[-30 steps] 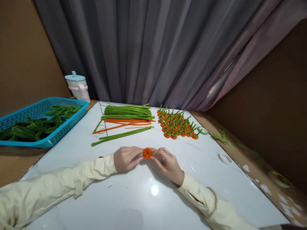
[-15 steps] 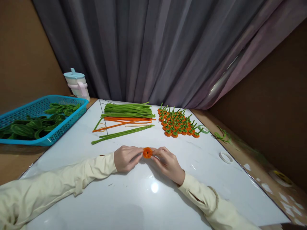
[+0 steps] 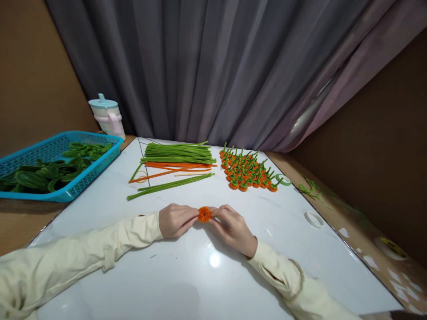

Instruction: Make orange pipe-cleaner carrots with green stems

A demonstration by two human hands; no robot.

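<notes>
While the fingers of the left hand (image 3: 175, 221) pinch one side of the orange flower (image 3: 204, 214), those of the right hand (image 3: 233, 229) pinch the opposite side, so it sits between the two sets of fingertips, dark centre showing. Whether it touches the table (image 3: 140, 284) I cannot tell.

Beyond the fingers and slightly left lie a few green stems (image 3: 170, 187), then a pale stick (image 3: 190, 174), orange stems (image 3: 170, 165) and a thick green bundle (image 3: 178, 153). Beyond them to the right, finished flowers (image 3: 247, 171) are massed stems up, beside a green roll (image 3: 285, 184). A white roll (image 3: 312, 225) lies well right of the fingers; far left of them, a blue basket (image 3: 85, 186) holds green leaves (image 3: 36, 178).
</notes>
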